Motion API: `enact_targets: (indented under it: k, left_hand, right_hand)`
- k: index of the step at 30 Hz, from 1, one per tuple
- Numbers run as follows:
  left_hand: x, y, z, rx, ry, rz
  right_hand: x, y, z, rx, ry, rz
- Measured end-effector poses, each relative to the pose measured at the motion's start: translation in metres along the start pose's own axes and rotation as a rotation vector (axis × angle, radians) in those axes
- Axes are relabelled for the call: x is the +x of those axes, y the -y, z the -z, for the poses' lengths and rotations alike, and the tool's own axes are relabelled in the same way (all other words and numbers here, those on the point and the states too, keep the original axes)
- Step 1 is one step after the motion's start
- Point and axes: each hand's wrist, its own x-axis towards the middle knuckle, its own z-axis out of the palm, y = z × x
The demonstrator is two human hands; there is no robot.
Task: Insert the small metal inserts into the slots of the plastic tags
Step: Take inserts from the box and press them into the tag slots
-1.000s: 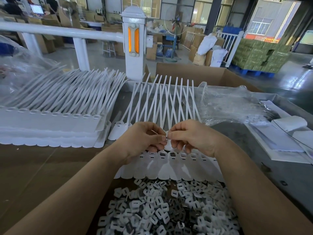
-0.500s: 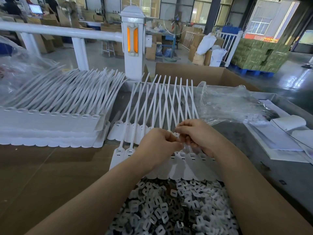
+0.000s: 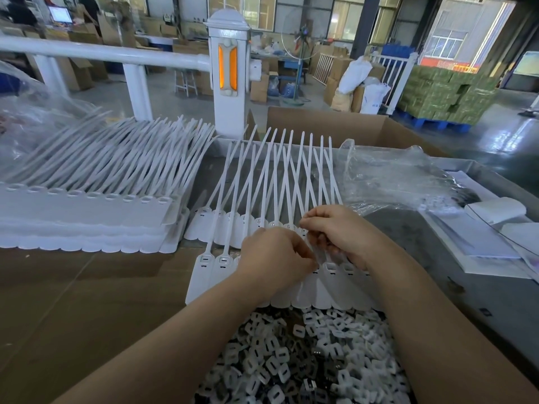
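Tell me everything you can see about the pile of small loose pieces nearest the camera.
The pile of small pieces is a loose heap of white plastic squares, each with a slot, mixed with darker, seemingly metal pieces. They lie jumbled at all angles in a brown cardboard box, just below the front row of tags. Both forearms pass above it; neither hand touches it.

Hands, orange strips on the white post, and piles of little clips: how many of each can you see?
Hands: 2, the left hand and the right hand
Orange strips on the white post: 2, one strip beside the other
Pile of inserts: 1
Total: 5
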Motion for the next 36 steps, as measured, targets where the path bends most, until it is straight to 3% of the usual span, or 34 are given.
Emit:
enact_targets:
  k: [7, 14, 22, 28, 36]
  left_hand:
    - [-0.003, 0.004, 0.003, 0.034, -0.049, -0.228]
    - [0.001, 0.018, 0.019, 0.089, 0.086, -0.486]
    - [-0.001, 0.024, 0.029, 0.055, 0.164, -0.503]
    - [-0.003, 0.026, 0.045, -0.183, 0.309, -0.386]
    - [-0.012, 0.017, 0.066, -0.102, 0.762, -0.347]
  right_hand:
    - [0.002, -0.001, 0.002, -0.013, -0.001, 0.017]
    - [0.004, -0.002, 0.002, -0.004, 0.006, 0.016]
    - [0.002, -0.002, 0.002, -0.008, 0.001, 0.019]
    - [0.001, -0.001, 0.002, 0.005, 0.020, 0.010]
    - [-0.003, 0.000, 0.002, -0.012, 0.034, 0.024]
